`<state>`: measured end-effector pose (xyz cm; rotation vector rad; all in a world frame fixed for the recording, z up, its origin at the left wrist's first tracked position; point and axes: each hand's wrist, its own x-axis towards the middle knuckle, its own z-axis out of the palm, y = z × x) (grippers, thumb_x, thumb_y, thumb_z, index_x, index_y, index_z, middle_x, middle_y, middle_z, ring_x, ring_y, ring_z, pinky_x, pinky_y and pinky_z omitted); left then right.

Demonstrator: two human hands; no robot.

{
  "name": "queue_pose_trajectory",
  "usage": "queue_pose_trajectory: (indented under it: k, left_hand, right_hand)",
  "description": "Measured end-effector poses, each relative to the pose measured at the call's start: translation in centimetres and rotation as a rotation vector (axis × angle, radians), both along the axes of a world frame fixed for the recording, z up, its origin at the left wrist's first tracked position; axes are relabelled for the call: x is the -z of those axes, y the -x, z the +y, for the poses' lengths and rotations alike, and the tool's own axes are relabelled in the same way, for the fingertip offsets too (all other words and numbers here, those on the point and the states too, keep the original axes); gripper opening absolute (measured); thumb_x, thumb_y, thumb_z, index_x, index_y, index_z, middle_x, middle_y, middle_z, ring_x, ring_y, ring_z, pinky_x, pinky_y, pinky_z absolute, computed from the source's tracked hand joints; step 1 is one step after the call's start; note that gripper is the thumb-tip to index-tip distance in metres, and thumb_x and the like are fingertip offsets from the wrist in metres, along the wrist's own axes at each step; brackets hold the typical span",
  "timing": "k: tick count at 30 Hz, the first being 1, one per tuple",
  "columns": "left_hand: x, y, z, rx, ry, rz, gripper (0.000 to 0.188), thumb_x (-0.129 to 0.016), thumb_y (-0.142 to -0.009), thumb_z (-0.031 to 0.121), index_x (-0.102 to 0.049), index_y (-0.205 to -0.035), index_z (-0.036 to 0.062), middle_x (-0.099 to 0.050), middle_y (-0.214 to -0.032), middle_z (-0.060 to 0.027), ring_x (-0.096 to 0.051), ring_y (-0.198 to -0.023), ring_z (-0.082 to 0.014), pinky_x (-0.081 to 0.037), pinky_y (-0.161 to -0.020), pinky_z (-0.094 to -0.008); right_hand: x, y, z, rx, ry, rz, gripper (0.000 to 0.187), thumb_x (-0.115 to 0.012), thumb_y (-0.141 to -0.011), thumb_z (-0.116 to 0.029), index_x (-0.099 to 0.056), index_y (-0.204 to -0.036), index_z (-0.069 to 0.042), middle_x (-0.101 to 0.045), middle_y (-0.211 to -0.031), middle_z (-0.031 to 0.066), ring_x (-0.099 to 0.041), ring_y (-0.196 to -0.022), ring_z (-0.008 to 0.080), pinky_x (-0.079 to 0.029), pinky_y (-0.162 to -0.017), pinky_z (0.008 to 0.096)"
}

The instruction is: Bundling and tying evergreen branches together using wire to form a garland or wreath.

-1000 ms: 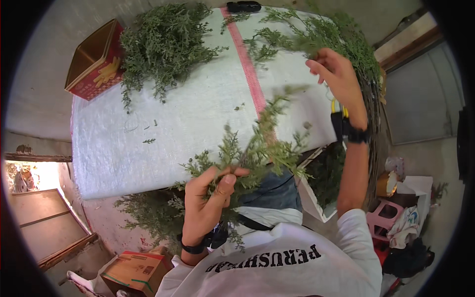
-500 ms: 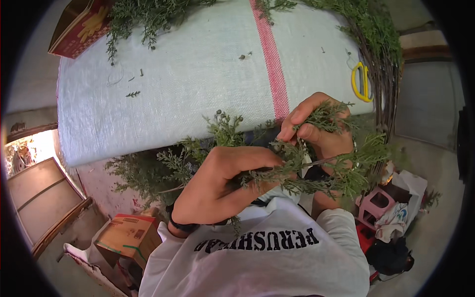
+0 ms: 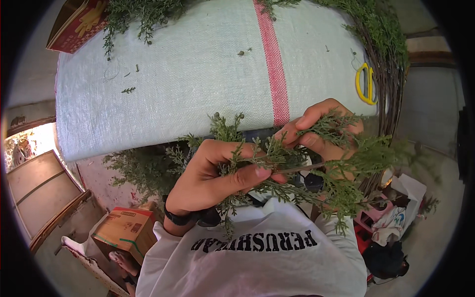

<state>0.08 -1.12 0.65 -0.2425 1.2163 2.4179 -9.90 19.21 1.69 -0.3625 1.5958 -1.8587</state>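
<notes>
My left hand (image 3: pixel 203 180) grips the stem of a green juniper branch (image 3: pixel 361 171) between thumb and fingers; its leafy end spreads to the right. My right hand (image 3: pixel 316 141), just above it, pinches a small juniper sprig (image 3: pixel 332 127) between thumb and forefinger. Whether that sprig is still joined to the branch is hidden among the leaves. Behind my left hand, more juniper greenery (image 3: pixel 141 171) hangs below the table edge. Yellow-handled scissors (image 3: pixel 364 86) lie beyond my right hand, near the right edge of the covering.
White woven sheeting (image 3: pixel 183 84) with a red stripe covers the table, with snipped bits on it. Juniper stems (image 3: pixel 388 94) are heaped at right, more sprigs (image 3: pixel 143 17) and a red box (image 3: pixel 81 24) far left. A cardboard box (image 3: pixel 123 227) and another person's hand (image 3: pixel 121 260) are lower left.
My left thumb has shifted onto the branch stem, and the branch has swung slightly right and down. My right hand has moved a little right, still pinching the sprig. Another person's hand has appeared lower left.
</notes>
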Motion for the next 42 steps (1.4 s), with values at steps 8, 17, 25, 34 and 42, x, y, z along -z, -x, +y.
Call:
queue_pose_trajectory:
  k: [8,17,25,34,42]
  left_hand:
    - [1.9,-2.2,-0.9,0.014,0.104,0.132,0.012,-0.066,-0.092,0.008,-0.07,-0.095,-0.0028,-0.071,-0.086,-0.0057,-0.059,-0.078,-0.0071,-0.046,-0.07,-0.023]
    - [3.9,-9.3,-2.6,0.111,0.272,0.332,0.021,-0.065,-0.094,0.019,-0.068,-0.096,-0.0011,-0.07,-0.085,-0.0082,-0.063,-0.078,-0.0132,-0.048,-0.069,-0.0296]
    - [4.3,-11.9,-1.7,-0.004,0.226,0.446,0.022,-0.063,-0.096,0.019,-0.065,-0.093,-0.003,-0.067,-0.079,-0.0113,-0.061,-0.069,-0.017,-0.046,-0.064,-0.0322]
    - [5.3,-13.0,-2.7,-0.051,0.162,0.445,0.023,-0.064,-0.095,0.019,-0.064,-0.093,-0.0046,-0.067,-0.078,-0.0119,-0.063,-0.072,-0.0172,-0.046,-0.066,-0.0315]
    - [6.0,-9.7,-4.0,0.104,0.084,0.497,0.019,-0.067,-0.092,0.016,-0.067,-0.093,-0.0033,-0.069,-0.084,-0.0108,-0.063,-0.077,-0.0175,-0.047,-0.07,-0.0317]
  right_hand:
    - [0.1,-0.7,-2.3,0.011,0.004,0.125,0.018,-0.063,-0.091,0.002,-0.05,-0.104,0.002,-0.069,-0.09,0.0215,-0.07,-0.087,0.0265,-0.059,-0.077,0.0394]
    - [4.5,-3.3,-9.8,-0.45,-0.181,0.346,0.016,-0.064,-0.093,-0.011,-0.054,-0.093,0.002,-0.069,-0.082,0.0173,-0.069,-0.076,0.0214,-0.054,-0.066,0.0317]
    - [10.9,-6.9,-18.3,-1.063,-0.516,1.07,0.035,-0.07,-0.087,-0.027,-0.057,-0.084,0.005,-0.063,-0.073,0.0234,-0.062,-0.07,0.0401,-0.049,-0.064,0.0431]
    - [14.2,-8.1,-20.6,-0.982,-0.642,0.976,0.039,-0.07,-0.088,-0.031,-0.059,-0.095,0.006,-0.064,-0.079,0.0241,-0.065,-0.079,0.0361,-0.05,-0.069,0.0429]
    - [3.7,-1.2,-11.4,-1.004,-0.449,0.523,0.028,-0.064,-0.093,-0.019,-0.063,-0.115,-0.003,-0.069,-0.101,0.0162,-0.068,-0.088,0.0248,-0.053,-0.077,0.0327]
